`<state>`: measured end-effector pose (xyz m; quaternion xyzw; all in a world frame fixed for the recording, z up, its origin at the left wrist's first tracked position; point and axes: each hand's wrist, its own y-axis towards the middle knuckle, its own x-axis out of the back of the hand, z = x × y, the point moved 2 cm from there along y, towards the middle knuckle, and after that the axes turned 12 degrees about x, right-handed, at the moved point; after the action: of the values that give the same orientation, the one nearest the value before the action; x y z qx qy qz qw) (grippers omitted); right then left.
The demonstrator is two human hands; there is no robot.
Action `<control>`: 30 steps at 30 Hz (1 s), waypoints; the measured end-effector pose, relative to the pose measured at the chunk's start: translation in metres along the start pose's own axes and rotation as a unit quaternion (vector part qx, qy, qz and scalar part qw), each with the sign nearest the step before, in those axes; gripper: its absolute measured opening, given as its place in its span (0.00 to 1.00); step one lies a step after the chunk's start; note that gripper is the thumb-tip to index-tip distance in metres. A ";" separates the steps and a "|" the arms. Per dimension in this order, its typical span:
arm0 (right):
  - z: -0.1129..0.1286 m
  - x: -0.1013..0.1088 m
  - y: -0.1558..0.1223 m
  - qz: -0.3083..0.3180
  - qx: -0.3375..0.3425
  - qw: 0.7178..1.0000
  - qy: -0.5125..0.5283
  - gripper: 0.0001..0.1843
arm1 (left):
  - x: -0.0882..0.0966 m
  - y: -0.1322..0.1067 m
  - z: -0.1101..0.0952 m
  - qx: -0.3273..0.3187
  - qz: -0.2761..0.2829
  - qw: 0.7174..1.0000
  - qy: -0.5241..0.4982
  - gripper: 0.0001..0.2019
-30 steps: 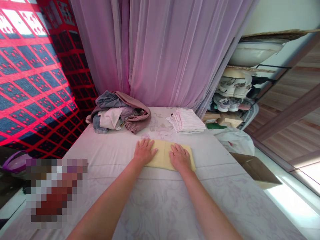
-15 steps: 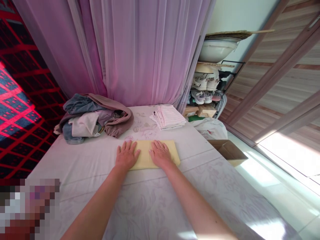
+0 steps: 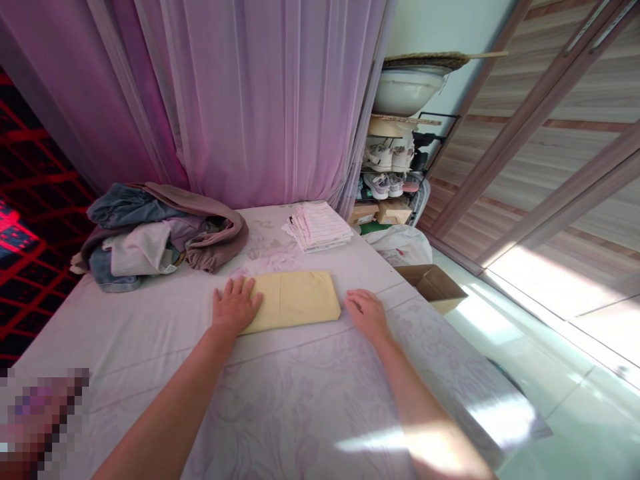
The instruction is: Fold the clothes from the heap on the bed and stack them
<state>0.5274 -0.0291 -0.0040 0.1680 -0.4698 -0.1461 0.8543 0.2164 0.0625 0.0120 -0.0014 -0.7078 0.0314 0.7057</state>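
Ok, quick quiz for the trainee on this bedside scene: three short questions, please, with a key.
1. True or false: the right hand rests on top of the folded yellow cloth.
2. What sits open beyond the right edge of the bed? A) a cardboard box B) a suitcase C) a laundry basket
3. Fill in: the rumpled clothes pile lies to the ___ of the striped folded stack.

Key: 1 false, it lies on the sheet beside the cloth; 2 A; 3 left.

The folded cloth (image 3: 293, 301) is plain pale yellow, on a bed sheet (image 3: 300, 407) of pale lilac with faint mauve florals. Beyond lie a stack of white cloths (image 3: 317, 227) with pink stripes and a heap of denim-blue and dusty-pink clothes (image 3: 160, 240), against a sheer mauve curtain (image 3: 250, 100).
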 end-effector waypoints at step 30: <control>0.021 -0.015 -0.002 0.122 -0.046 0.918 0.375 0.30 | -0.007 -0.038 -0.090 -0.206 0.025 0.978 -0.024 0.27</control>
<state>0.5018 -0.0279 -0.0056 0.1123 -0.1241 0.0116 0.9858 0.3079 0.0285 0.0071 -0.1636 -0.7158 -0.0978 0.6718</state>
